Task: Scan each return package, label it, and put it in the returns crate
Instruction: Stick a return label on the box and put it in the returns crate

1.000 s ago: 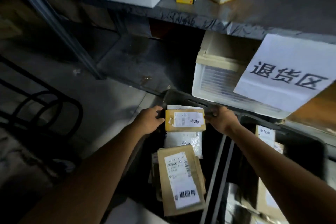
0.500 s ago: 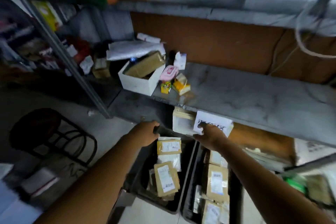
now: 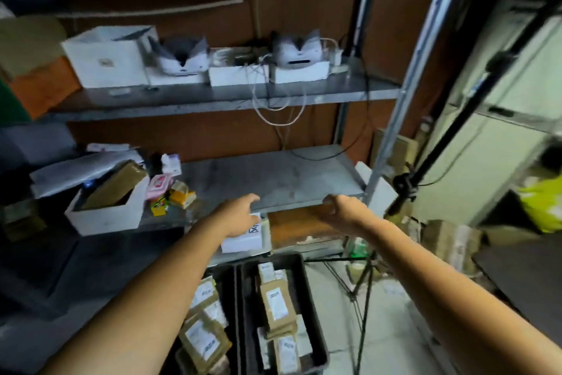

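Two black crates stand side by side on the floor below the shelves. The left crate [image 3: 228,283] and the right crate [image 3: 307,286] both hold several brown return packages with white labels, among them one package [image 3: 276,304] in the right crate and another package [image 3: 202,338] in the left. My left hand [image 3: 240,216] reaches forward above the crates with relaxed fingers, in front of a white paper sign [image 3: 243,239] at the middle shelf's edge. My right hand [image 3: 343,210] hovers at the same height with loosely curled fingers. Neither hand holds anything.
The grey middle shelf [image 3: 273,177] carries a white box [image 3: 106,213] with a brown parcel and small colourful packs [image 3: 170,192]. Two label printers [image 3: 296,52] with cables sit on the upper shelf. A tripod [image 3: 362,286] and a shelf post [image 3: 392,137] stand on the right.
My view has lifted from the crates to the shelves. Both hands have risen from the crate's far rim to the middle shelf's edge, leaving the labelled package in the crate.
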Tool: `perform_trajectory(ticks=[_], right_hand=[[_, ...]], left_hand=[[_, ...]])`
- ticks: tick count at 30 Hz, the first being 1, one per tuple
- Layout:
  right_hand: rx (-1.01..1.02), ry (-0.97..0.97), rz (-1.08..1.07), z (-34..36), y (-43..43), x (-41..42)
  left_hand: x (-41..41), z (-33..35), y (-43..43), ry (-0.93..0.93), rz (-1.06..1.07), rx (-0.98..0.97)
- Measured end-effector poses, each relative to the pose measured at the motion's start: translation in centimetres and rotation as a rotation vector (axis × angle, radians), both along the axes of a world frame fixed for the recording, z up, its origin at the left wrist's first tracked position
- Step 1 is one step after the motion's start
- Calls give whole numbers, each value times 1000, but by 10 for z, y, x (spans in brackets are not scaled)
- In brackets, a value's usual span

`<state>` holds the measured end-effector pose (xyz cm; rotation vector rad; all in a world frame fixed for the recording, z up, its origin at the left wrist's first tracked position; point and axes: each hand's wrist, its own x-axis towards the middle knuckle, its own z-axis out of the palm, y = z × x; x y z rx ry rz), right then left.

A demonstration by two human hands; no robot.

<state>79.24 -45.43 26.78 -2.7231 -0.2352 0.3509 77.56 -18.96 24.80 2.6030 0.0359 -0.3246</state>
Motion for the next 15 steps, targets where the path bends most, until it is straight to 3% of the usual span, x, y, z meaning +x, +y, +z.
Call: perform_trajectory(ticks=[9, 15], right_hand=[[-61, -18, -288, 43, -236, -82], [-76, -29, -452, 53, -413, -151]], left_hand=[[-11, 61, -240, -38, -387, 108], [-38, 65, -439, -25, -563, 80]])
